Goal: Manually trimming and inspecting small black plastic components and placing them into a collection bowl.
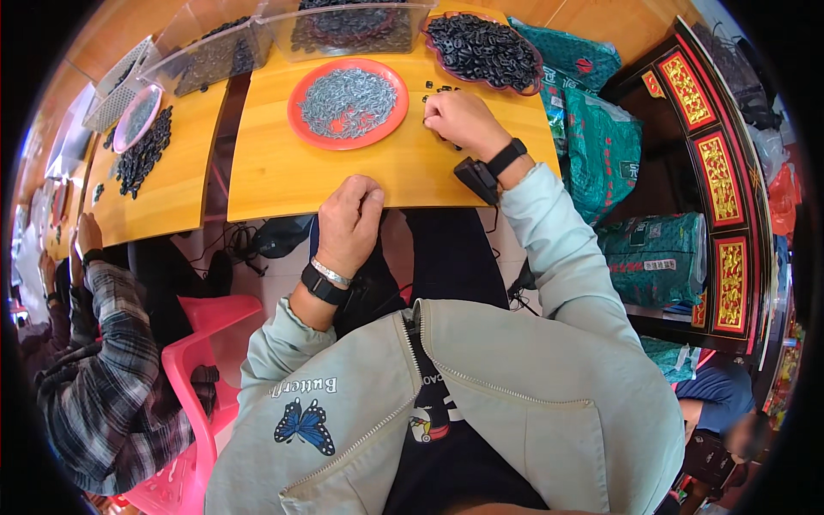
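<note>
My left hand [350, 223] is at the table's front edge, thumb pressed against curled fingers. Anything inside it is too small or hidden to see. Further right, my right hand [463, 124] rests on the yellow table, its fingers bent inward beside a few small black pieces [445, 88]. What those fingers hold, if anything, is hidden. Between and beyond the hands sits a round red plate [300, 120] of thin silvery metal pins or screws [348, 94]. A dark scalloped tray [536, 81] heaped with black oval parts [481, 50] stands behind my right hand.
Clear plastic bins [343, 43] of black parts line the back. On the left table [184, 184] lie more black parts [144, 154] and a pink dish [124, 142]; a person in a plaid sleeve [120, 318] sits by a pink chair [202, 360]. Green sacks [601, 146] stand right.
</note>
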The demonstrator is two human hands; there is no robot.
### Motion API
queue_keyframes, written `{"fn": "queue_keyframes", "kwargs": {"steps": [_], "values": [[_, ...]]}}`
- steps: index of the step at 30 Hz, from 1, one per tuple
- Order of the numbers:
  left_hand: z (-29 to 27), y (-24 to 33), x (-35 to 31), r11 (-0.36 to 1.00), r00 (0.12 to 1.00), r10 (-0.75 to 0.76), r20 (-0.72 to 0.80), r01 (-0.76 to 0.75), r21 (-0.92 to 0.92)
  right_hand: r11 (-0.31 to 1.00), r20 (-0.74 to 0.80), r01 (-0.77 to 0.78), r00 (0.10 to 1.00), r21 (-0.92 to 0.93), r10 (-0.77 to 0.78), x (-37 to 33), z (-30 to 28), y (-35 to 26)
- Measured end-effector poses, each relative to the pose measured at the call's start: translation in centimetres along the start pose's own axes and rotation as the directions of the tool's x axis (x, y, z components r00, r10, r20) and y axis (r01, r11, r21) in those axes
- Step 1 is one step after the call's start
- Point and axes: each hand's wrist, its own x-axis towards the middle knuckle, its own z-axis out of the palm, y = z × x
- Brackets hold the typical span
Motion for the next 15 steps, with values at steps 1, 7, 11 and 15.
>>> {"fn": "queue_keyframes", "kwargs": {"steps": [1,7,11,15], "values": [[-0.1,-0.1,-0.1,0.999,1.000,-0.030,0.004,0.030,-0.018,0.978,0.041,-0.026,0.999,0.207,0.018,-0.1,-0.4,-0.3],[-0.3,-0.5,0.4,0.853,0.941,-0.316,0.118,0.336,-0.398,0.584,0.108,-0.004,0.984,0.812,-0.143,-3.0,-2.6,-5.8],[-0.5,-1.3,0.3,0.675,0.873,-0.389,0.296,0.488,-0.554,0.580,-0.010,0.135,0.977,0.803,-0.213,-4.5,-2.0,-8.7],[-0.7,-1.4,0.4,0.587,0.865,-0.338,0.371,0.502,-0.635,0.692,-0.082,0.220,0.970,0.688,-0.227,-5.1,-1.4,-9.7]]}}
